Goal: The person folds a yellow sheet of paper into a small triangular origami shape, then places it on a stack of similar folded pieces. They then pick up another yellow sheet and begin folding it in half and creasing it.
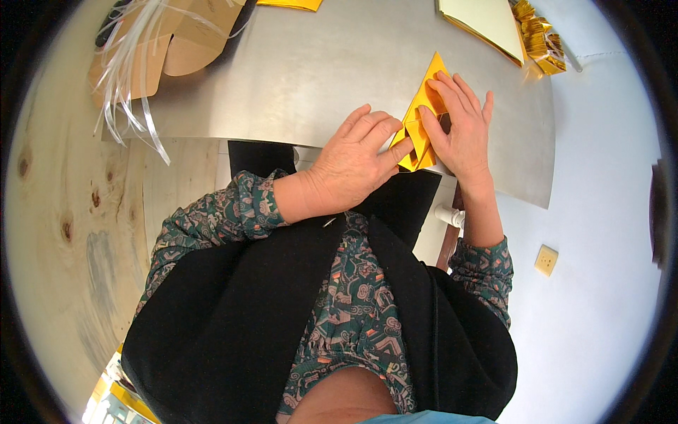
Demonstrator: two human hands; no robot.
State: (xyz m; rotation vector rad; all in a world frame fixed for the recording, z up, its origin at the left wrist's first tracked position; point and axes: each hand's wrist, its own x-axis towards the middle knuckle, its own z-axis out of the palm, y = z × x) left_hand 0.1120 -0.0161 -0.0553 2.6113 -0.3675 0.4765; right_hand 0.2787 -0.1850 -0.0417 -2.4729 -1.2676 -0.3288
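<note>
A folded piece of shiny gold paper (417, 132) is between my two hands at the near right of a grey metal tabletop, one pointed tip facing away from me. My left hand (353, 159) grips its near left corner between thumb and fingers. On the other side my right hand (462, 134) holds it, the thumb pressing on the folds and the fingers curved over the right edge. Creased flaps and a dark gap show between the hands. The paper's underside is hidden.
The metal tabletop (318, 78) has its near edge just past my body. At far left, white plastic strips (134, 63) hang over an open cardboard box (201, 42). A pale sheet stack (484, 25) and bundled gold pieces (544, 46) sit far right. Another gold sheet (291, 3) lies at the top.
</note>
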